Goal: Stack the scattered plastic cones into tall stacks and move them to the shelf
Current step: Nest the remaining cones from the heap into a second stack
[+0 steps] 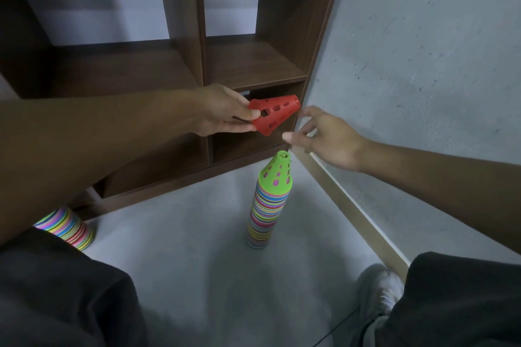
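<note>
The left hand [222, 113] is pinching a red perforated cone [275, 114] at its wide base rim, thumb on top and fingers underneath, holding it on its side with the narrow tip pointing right. The right hand [324, 136] is reaching toward that tip with fingers spread and loosely bent, gripping nothing, just short of touching the cone.

The cone looks like thin moulded plastic, so it is probably very light and fairly stiff, with a little flex at the rim. The slots through its wall should give fingertips some purchase on a smooth skin. The base rim or the narrow tip seem the natural places to hold it.

Directly below the hands, a tall stack of multicoloured cones [267, 205] topped by a green cone [277, 170] is standing on the grey floor [183, 234], near the corner where the wall [423, 65] meets the shelf's foot. Being tall and narrow, it is likely to topple if bumped; lifting it low down seems wiser.

A second striped stack [67, 227] is standing at the left, partly hidden by the left forearm. The dark wooden shelf [191, 36] is standing behind, against the wall, and no cones show in the compartments in view.
</note>
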### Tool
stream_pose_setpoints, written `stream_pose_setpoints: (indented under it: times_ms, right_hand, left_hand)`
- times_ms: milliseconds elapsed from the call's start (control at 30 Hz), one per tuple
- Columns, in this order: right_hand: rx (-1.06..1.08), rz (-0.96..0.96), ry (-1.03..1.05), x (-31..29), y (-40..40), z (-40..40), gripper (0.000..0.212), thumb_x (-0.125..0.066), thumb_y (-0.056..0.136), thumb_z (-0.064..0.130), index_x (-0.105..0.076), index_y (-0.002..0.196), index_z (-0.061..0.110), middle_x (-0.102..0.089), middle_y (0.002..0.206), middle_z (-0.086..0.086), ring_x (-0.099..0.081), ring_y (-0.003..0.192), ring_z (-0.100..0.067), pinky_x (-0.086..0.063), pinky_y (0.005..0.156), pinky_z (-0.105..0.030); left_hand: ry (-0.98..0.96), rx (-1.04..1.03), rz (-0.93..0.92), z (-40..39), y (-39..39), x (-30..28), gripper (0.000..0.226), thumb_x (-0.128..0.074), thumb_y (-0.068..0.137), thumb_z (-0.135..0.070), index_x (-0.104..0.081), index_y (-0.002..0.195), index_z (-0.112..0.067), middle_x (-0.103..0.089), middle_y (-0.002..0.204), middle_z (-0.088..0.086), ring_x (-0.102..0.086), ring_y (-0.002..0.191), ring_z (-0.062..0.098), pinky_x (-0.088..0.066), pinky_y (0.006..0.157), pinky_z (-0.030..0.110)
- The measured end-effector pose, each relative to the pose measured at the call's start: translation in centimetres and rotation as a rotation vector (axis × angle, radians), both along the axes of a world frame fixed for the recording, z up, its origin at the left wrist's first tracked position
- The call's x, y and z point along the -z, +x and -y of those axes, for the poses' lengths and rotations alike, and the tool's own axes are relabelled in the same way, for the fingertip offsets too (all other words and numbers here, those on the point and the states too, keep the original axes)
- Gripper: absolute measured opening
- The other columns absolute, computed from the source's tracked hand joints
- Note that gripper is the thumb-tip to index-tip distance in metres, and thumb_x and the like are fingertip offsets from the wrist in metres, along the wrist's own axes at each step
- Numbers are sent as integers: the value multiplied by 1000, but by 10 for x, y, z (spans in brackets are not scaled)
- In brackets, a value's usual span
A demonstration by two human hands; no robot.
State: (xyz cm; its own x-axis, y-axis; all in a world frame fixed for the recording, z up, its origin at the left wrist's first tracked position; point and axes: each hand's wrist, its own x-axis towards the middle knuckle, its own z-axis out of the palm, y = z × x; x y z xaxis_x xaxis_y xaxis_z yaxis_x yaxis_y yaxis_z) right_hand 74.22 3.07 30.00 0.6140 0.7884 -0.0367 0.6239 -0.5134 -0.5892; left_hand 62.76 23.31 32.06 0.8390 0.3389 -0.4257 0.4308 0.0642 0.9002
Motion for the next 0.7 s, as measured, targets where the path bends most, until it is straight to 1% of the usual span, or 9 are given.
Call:
stream_pose_setpoints:
  times_ms: [67, 167, 267, 333, 400, 467, 533, 633, 700]
  right_hand:
    - [23, -4, 110, -5, 0, 0, 53, -65, 92, 47, -47, 133, 19, -69, 98, -3, -69, 78, -20, -54, 73, -30]
    - [14, -10, 242, -7, 2, 2, 31, -65, 95, 39, -56, 116, 18, -68, 96, -11, -70, 73, -27, -55, 64, -25]
    - [-29, 55, 283, -6, 4, 5, 27, -64, 96, 36, -57, 113, 17, -68, 91, -4, -67, 70, -21, -54, 67, -24]
    - [-65, 200, 261, -7, 6, 8, 28, -62, 97, 39, -57, 114, 18, -64, 88, 3, -62, 72, -9, -49, 69, -20]
    - [-92, 339, 205, -8, 6, 9, 30, -60, 97, 42, -55, 116, 19, -60, 88, 7, -56, 74, -2, -45, 67, -19]
    - [-104, 389, 150, -8, 6, 10, 27, -58, 97, 44, -52, 113, 22, -56, 84, 11, -52, 73, 1, -40, 64, -18]
    - [-114, 396, 88, -7, 5, 9, 26, -57, 97, 46, -49, 109, 25, -52, 79, 15, -51, 71, 0, -37, 61, -17]
    - [-125, 378, 36, -1, 4, 7, 28, -59, 96, 47, -51, 109, 24, -51, 75, 16, -51, 68, -1, -35, 58, -16]
    - [-132, 369, -2, 3, 3, 6, 31, -63, 94, 47, -55, 109, 21, -57, 78, 10, -56, 71, -10, -41, 60, -22]
  left_hand:
    - [28, 45, -4, 1, -1, 2, 26, -72, 87, -4, -67, 112, -6, -65, 121, 15, -72, 104, 27, -63, 78, 28]
    - [40, 91, -3, 5, 0, 4, 17, -74, 85, -5, -71, 102, -9, -70, 118, 15, -73, 103, 26, -61, 84, 29]
    - [51, 126, 1, 11, 1, 7, 15, -74, 85, -8, -71, 101, -9, -75, 108, 12, -75, 97, 23, -61, 83, 30]
    - [120, 160, 8, 12, 3, 10, 19, -75, 85, -10, -71, 104, -9, -76, 105, 11, -75, 97, 23, -61, 86, 33]
    - [250, 206, 17, 13, 4, 13, 21, -76, 85, -12, -71, 105, -9, -76, 102, 9, -75, 95, 22, -60, 88, 35]
    - [470, 320, 14, 12, 4, 17, 20, -78, 85, -16, -71, 104, -11, -76, 95, 3, -75, 90, 20, -61, 86, 34]
    - [595, 414, 5, 13, 4, 21, 23, -79, 85, -22, -70, 105, -14, -76, 92, -2, -74, 90, 19, -61, 82, 30]
    - [674, 468, 13, 14, 5, 26, 34, -79, 85, -27, -67, 113, -14, -75, 101, -3, -72, 95, 19, -59, 74, 24]
    - [756, 495, 4, 16, 7, 28, 52, -79, 84, -32, -60, 128, -12, -72, 116, 0, -69, 99, 17, -55, 72, 21]
